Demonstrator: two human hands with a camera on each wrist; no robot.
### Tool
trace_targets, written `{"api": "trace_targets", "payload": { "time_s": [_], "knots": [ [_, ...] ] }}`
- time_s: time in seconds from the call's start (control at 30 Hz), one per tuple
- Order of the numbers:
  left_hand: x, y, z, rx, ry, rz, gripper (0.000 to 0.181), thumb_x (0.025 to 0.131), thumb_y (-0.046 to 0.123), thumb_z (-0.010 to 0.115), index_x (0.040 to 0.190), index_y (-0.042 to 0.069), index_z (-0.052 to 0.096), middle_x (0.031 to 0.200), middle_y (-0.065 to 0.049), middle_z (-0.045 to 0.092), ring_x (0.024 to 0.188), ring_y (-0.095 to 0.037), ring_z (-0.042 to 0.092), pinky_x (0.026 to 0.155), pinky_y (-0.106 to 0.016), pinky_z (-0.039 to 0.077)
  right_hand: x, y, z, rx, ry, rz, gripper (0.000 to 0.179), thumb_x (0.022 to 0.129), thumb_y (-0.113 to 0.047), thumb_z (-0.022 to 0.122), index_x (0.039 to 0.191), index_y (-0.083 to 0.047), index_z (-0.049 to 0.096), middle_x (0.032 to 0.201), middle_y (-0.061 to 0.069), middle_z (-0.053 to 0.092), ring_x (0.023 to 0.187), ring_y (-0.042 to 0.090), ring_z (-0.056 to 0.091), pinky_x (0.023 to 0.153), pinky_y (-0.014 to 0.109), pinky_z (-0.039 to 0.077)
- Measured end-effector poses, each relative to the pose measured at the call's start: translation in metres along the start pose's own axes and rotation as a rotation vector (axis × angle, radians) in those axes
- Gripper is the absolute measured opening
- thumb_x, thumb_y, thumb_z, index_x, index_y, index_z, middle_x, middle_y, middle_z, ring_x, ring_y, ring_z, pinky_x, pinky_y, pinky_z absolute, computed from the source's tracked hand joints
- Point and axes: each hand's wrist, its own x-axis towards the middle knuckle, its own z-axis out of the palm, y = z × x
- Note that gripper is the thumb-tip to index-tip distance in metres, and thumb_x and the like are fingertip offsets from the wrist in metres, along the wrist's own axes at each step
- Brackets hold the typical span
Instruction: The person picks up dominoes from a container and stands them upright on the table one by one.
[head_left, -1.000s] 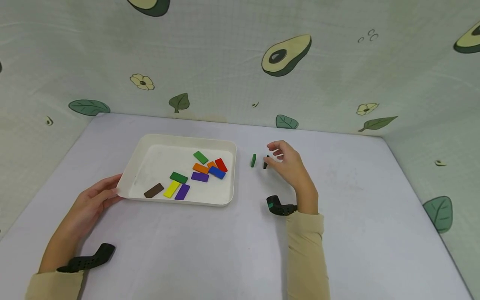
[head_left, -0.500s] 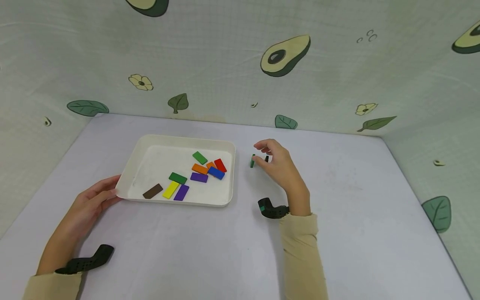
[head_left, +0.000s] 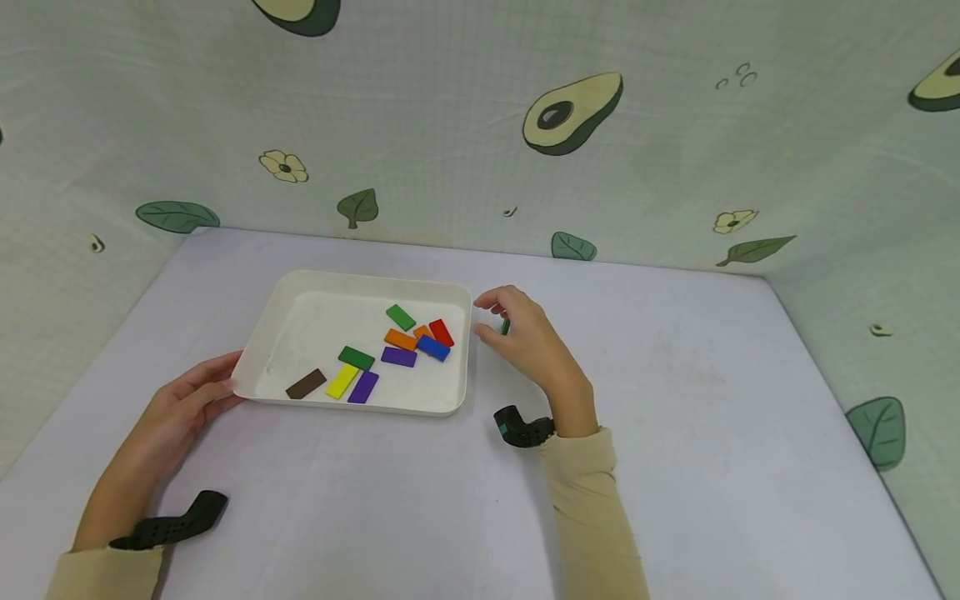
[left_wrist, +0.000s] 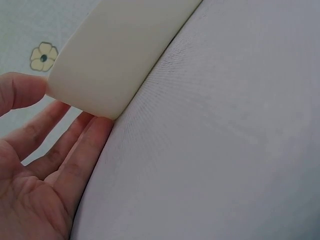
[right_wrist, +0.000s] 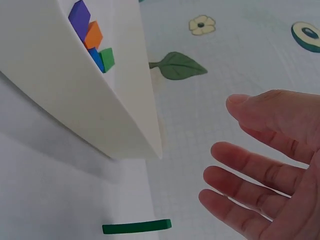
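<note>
My left hand [head_left: 176, 412] holds the near left corner of a shallow white tray [head_left: 300, 279]. In the left wrist view the thumb sits at the tray's rim and the fingertips press low on its outer wall. Off the tray's right end hovers my right hand [head_left: 525, 337], fingers loosely bent and apart from the thumb, nothing between them. A thin green block [head_left: 506, 327] stands on edge on the table, partly covered by that hand; the right wrist view shows this green block [right_wrist: 136, 226] below the fingers. The small black block is hidden behind the hand.
Flat coloured blocks lie scattered in the tray: a brown one [head_left: 306, 383], a yellow one [head_left: 342, 380], a red one [head_left: 442, 332], a blue one [head_left: 433, 347], plus several green, purple and orange. A patterned cloth [head_left: 450, 125] hangs behind the white table [head_left: 420, 500].
My right hand has moved left, from over the black block past the green block to beside the tray's right end. The left hand and tray have stayed in place.
</note>
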Motion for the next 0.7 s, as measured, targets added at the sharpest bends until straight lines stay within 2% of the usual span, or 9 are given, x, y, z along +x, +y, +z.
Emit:
{"api": "trace_targets", "payload": {
  "time_s": [0.23,0.47,0.53,0.7],
  "knots": [
    [0.0,-0.001,0.0,-0.01,0.003,0.007,0.036,0.096,0.001,0.045,0.132,0.008,0.05,0.124,0.011,0.057,0.104,0.0,0.06,0.084,-0.012,0.05,0.001,-0.009,0.008,-0.035,-0.033,0.016,0.033,0.089,-0.023,0.063,0.119,-0.012,0.054,0.122,0.006,0.055,0.115,0.022,0.049,0.097,0.037,0.048],
    [-0.001,-0.001,0.001,0.014,0.022,0.001,0.035,0.096,0.002,0.045,0.13,0.009,0.052,0.123,0.012,0.057,0.103,-0.001,0.06,0.083,-0.012,0.05,0.001,-0.014,0.013,-0.037,-0.065,0.013,0.033,0.09,-0.023,0.062,0.12,-0.013,0.054,0.124,0.005,0.054,0.117,0.025,0.049,0.096,0.037,0.049],
    [-0.001,-0.001,0.001,0.0,0.011,0.003,0.035,0.096,0.001,0.045,0.13,0.008,0.051,0.124,0.011,0.057,0.103,-0.001,0.06,0.083,-0.012,0.05,0.002,-0.015,0.015,-0.041,-0.078,0.004,0.033,0.09,-0.022,0.062,0.121,-0.013,0.054,0.124,0.003,0.054,0.118,0.025,0.049,0.096,0.037,0.048],
    [-0.002,0.0,0.001,0.059,0.016,-0.01,0.037,0.097,0.006,0.046,0.134,0.006,0.046,0.125,0.012,0.054,0.104,0.001,0.059,0.084,-0.01,0.049,0.002,-0.017,0.021,-0.048,-0.099,-0.026,0.033,0.09,-0.019,0.061,0.122,-0.012,0.055,0.125,0.001,0.054,0.118,0.024,0.05,0.098,0.036,0.046]
  ]
}}
